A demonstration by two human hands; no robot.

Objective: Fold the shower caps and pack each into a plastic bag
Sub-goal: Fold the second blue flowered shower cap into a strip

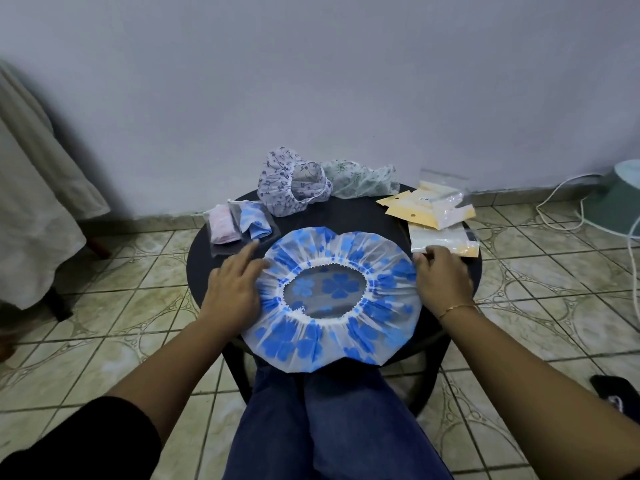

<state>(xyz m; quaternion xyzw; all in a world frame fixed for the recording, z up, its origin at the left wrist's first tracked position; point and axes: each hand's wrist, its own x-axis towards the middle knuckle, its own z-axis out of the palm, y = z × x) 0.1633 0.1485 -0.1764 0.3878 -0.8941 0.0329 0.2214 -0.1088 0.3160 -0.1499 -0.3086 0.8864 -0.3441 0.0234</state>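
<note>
A blue-flowered shower cap lies spread flat, opening upward, on the near half of a small round black table. My left hand rests on the cap's left edge with its fingers stretched out. My right hand sits at the cap's right edge, fingers bent at the rim. Two packed bags lie at the left: one with a pink cap, one with a blue cap. At the back lie a purple-flowered cap and a green-flowered cap. A pile of plastic bags lies at the right.
My legs in blue jeans are under the table's near edge. A pale wall stands close behind the table. A draped cloth hangs at the left. A green bucket and white cords lie on the tiled floor at the right.
</note>
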